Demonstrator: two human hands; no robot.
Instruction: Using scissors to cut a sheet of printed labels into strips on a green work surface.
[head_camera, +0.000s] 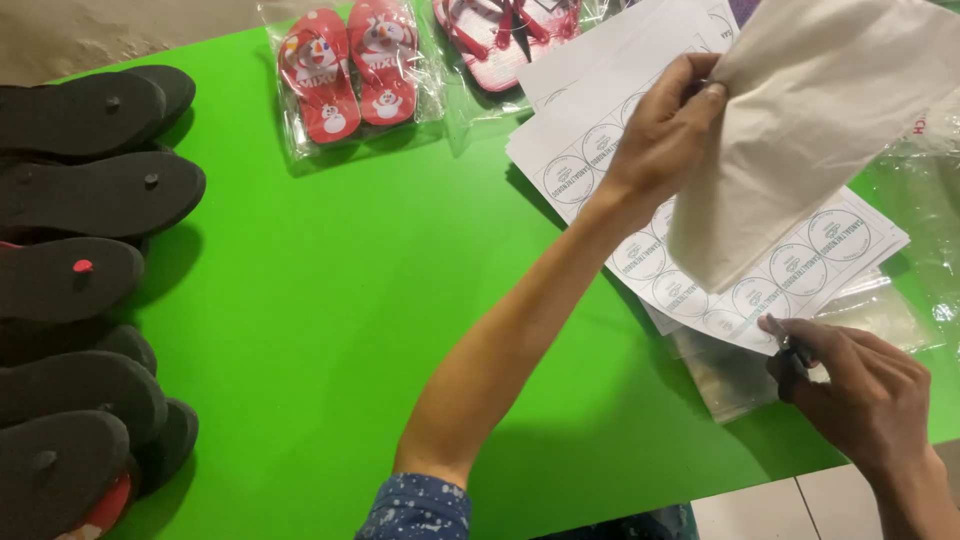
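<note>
Green was the table (330, 300), bright and smooth, and both hands worked at its right side. The left hand (665, 135) reached far across, with its fingers pinched together on the edge of a white backing sheet (810, 120), which it held lifted and folded upward. Under this sheet lay a sticker sheet (790, 265) with rows of round white labels, flat on the table, on top of more such sheets (600, 80) that spread toward the far edge. The right hand (860, 395) rested at the near edge of the sticker sheet, its fingers closed around a small dark tool (790, 365); what kind of tool it was could not be told. Clear plastic bags (730, 375) lay under and beside the sheets.

At the far side of the table lay a pair of red sandals (350, 70) with a cartoon print, packed in a clear bag, and just beside it a second packed pair (500, 35). Along the left edge a row of black soles (85, 270) lay overlapping, bottom side up.
</note>
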